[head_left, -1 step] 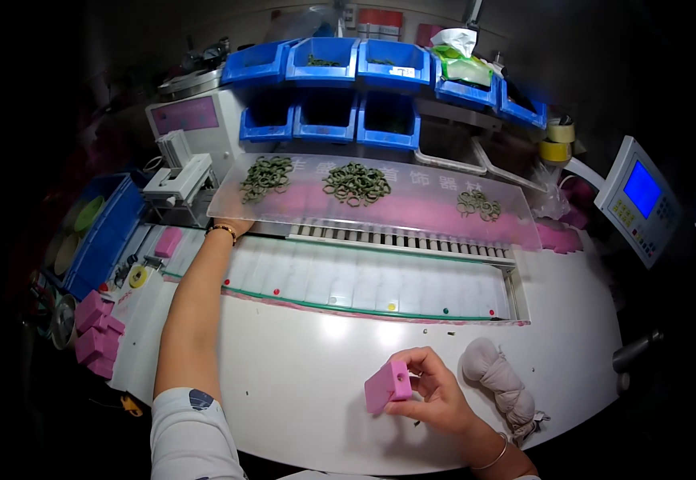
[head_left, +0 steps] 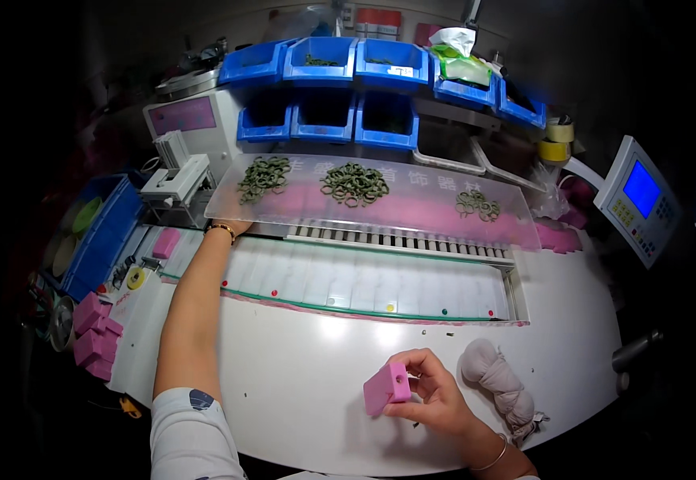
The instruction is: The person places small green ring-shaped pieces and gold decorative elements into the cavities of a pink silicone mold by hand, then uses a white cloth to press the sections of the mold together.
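Note:
A pink block (head_left: 384,390) with a small round hole in its end is pinched between the thumb and fingers of my right hand (head_left: 432,396), just above the white table. My left arm stretches forward, and my left hand (head_left: 236,225) reaches under the near left edge of a clear plastic shelf (head_left: 424,210). Its fingers are hidden there, so I cannot see what they touch. Three heaps of green rings lie on the shelf: a left heap (head_left: 263,179), a middle heap (head_left: 354,184) and a smaller right heap (head_left: 477,205).
Blue bins (head_left: 321,60) stand in two rows at the back. A control panel (head_left: 642,190) with a blue screen is at right, and a grey cloth bundle (head_left: 500,382) lies beside my right hand. More pink blocks (head_left: 96,336) are piled at left. A white channelled tray (head_left: 364,276) spans the middle.

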`<state>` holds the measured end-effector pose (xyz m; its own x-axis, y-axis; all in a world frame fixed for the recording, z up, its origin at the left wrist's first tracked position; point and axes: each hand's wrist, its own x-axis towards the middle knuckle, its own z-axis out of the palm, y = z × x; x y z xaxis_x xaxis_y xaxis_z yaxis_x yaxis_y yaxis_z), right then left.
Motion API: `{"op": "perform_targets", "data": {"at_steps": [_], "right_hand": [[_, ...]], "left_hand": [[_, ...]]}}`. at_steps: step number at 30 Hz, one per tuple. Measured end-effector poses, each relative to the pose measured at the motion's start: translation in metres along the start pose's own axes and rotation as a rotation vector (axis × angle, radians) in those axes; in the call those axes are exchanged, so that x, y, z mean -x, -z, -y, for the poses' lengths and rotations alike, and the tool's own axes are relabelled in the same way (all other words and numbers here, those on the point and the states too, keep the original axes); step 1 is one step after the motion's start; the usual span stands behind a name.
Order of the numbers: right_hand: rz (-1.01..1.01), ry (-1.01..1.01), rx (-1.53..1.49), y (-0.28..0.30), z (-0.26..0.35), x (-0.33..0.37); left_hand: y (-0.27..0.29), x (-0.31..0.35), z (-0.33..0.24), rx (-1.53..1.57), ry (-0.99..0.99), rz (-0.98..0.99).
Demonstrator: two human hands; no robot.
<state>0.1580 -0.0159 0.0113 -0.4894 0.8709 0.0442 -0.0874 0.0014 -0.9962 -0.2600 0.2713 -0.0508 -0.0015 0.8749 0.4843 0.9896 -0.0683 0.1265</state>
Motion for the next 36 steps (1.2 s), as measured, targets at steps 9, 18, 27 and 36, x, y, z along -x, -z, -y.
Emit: {"op": "perform_targets", "data": {"at_steps": [9,18,27,36], "right_hand": [[0.003,0.016,0.019,0.002,0.002,-0.001],[0.020,0.015,0.023,-0.002,0.000,-0.001],[-0.016,0.008,0.020,0.003,-0.003,0.003],[-0.031,0.002,0.024,0.004,-0.002,0.003]], "left_hand": [[-0.028,-0.013,0.029,0.312,0.038,-0.026],[-0.009,0.007,-0.011,0.111,-0.056,-0.232],[-0.001,0.037,-0.014,-0.165,0.117,-0.346],[-0.051,0.014,0.047,0.298,0.135,-0.125]]}}
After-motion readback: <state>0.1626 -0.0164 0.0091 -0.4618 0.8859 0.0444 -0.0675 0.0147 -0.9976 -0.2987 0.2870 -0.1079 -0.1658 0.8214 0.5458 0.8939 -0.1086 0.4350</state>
